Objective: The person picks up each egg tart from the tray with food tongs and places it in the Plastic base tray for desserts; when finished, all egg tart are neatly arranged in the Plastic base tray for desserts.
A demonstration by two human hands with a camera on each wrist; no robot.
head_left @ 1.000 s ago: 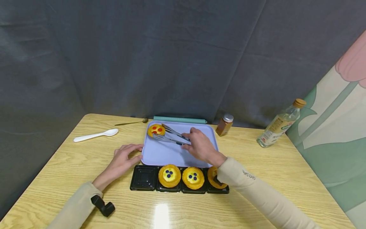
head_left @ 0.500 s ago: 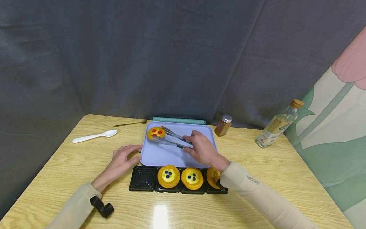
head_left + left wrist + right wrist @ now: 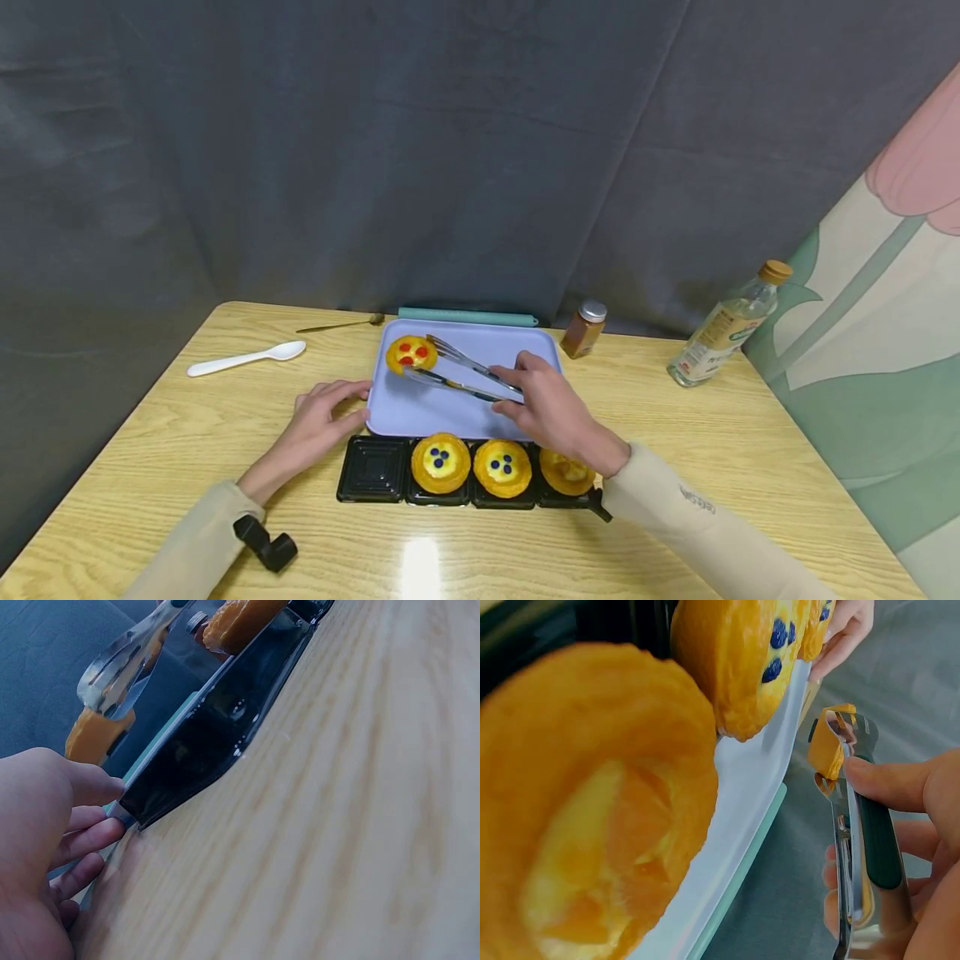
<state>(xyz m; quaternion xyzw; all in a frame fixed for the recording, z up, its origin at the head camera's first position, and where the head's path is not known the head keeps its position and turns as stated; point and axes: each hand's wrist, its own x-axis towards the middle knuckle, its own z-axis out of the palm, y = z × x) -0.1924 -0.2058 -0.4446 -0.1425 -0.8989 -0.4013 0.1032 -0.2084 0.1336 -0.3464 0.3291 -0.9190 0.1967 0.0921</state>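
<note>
My right hand [image 3: 557,410] grips metal tongs [image 3: 480,367] with dark grip pads. Their tips are at the right side of an egg tart with red toppings [image 3: 412,355], over the back left corner of a lavender tray [image 3: 442,408]. I cannot tell whether this tart touches the tray. At the tray's left edge, my left hand [image 3: 322,421] touches the rim with relaxed, spread fingers. In front of the tray, a row of black plastic holders [image 3: 372,469] bears two blueberry tarts [image 3: 440,463] and one tart with orange-yellow topping [image 3: 567,472]; the leftmost holder has no tart.
A white spoon [image 3: 247,358] and a thin dark spoon [image 3: 341,323] lie at the left. Behind the tray is a teal stick [image 3: 468,317]. A spice jar [image 3: 583,331] and a tall glass bottle [image 3: 727,327] stand at the right. Dark curtain [image 3: 420,158] backs the table.
My right hand and the tongs have drawn back towards me and to the right. The red-topped tart has shifted slightly the same way over the tray. My left hand stays at the rim.
</note>
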